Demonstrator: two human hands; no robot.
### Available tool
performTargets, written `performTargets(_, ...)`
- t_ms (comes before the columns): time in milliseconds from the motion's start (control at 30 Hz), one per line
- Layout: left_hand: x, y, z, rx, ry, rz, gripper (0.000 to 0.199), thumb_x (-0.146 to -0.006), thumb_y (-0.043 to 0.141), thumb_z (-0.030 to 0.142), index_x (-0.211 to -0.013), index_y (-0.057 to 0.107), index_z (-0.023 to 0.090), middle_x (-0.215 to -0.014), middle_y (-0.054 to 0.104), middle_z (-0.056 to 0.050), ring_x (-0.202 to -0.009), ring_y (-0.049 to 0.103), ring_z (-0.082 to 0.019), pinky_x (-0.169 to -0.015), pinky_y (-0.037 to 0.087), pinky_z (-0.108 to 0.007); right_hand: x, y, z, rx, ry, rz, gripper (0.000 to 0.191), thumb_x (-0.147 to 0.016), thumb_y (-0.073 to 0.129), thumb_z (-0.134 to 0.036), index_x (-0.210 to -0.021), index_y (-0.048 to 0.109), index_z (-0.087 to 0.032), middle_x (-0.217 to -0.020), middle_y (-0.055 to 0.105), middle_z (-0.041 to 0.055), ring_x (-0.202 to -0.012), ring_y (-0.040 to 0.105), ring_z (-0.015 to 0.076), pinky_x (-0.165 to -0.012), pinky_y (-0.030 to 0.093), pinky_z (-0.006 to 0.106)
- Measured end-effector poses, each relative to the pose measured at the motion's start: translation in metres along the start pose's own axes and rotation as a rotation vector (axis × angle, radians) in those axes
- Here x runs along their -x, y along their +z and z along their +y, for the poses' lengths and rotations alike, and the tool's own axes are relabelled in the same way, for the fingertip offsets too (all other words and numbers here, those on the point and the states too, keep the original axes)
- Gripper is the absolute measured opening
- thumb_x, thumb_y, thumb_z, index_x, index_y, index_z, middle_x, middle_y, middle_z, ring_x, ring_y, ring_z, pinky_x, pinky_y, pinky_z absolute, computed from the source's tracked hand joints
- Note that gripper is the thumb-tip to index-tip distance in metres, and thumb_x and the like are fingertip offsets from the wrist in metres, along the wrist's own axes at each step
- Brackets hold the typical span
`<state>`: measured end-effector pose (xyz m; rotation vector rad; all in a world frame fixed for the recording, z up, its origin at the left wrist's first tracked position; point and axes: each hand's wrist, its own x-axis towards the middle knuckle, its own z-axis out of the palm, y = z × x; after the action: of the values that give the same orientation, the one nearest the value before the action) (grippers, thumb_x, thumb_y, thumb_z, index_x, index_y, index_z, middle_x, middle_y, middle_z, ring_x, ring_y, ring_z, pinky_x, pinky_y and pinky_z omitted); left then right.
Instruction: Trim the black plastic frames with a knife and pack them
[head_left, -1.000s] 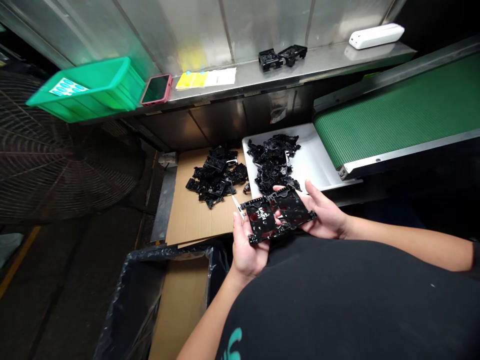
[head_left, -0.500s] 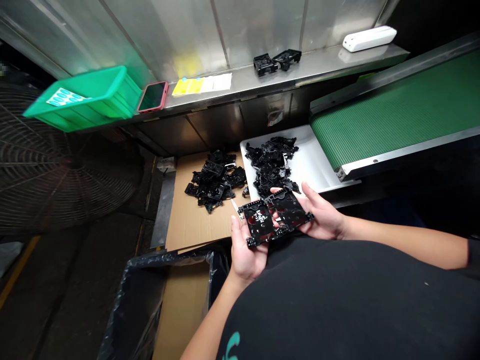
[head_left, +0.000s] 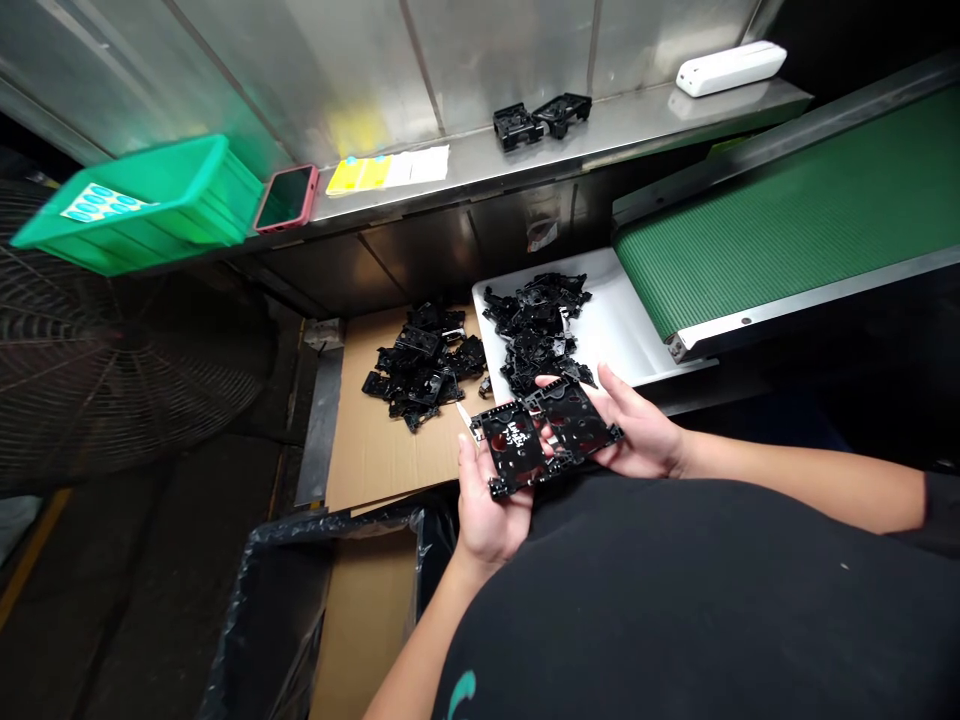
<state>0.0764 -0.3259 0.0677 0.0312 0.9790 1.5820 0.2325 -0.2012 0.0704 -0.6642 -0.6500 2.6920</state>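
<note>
Both my hands hold a flat black moulded plastic frame (head_left: 517,440) with white marks on it and a toothed edge. My left hand (head_left: 487,510) supports its near side, and a small white-handled blade (head_left: 465,420) sticks out past those fingers. My right hand (head_left: 637,435) grips the far end. Just beyond the hands lie a heap of black plastic parts (head_left: 536,335) on a white tray (head_left: 622,320) and another heap (head_left: 420,365) on a cardboard sheet (head_left: 382,450).
A green conveyor belt (head_left: 787,220) runs at the right. A steel shelf (head_left: 480,175) carries black parts (head_left: 540,120), papers (head_left: 386,170), a phone (head_left: 285,197) and a white device (head_left: 731,68). A green bin (head_left: 135,205), a fan (head_left: 90,350) and a black-lined box (head_left: 262,610) surround me.
The whole view has drifted slightly left and up. The frame stays in both hands, shifted a little left, with its tilt barely altered.
</note>
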Motion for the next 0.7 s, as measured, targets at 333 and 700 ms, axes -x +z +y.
performTargets(333,-0.002,0.009,-0.006,-0.016,0.029,0.022,0.061,-0.105,0.045,0.065,-0.106,0.082,0.016,-0.111,0.082,-0.016,-0.109,0.078,-0.031,-0.099,0.064,-0.045,0.003,-0.007,-0.007,-0.011,-0.005,-0.009,0.071,-0.115,0.012,-0.061,-0.164,0.047,-0.022,-0.117,0.082,0.0111,-0.101,0.081,0.0226,-0.097,0.061,0.040)
performTargets(700,-0.005,0.017,-0.018,0.036,0.063,-0.009,0.050,-0.105,0.053,0.059,-0.138,0.073,0.027,-0.112,0.082,-0.012,-0.107,0.079,-0.029,-0.100,0.064,-0.047,0.009,-0.019,-0.017,0.020,0.015,-0.040,0.073,-0.114,0.014,-0.065,-0.163,0.049,-0.024,-0.115,0.082,0.0109,-0.095,0.080,0.0229,-0.094,0.062,0.040)
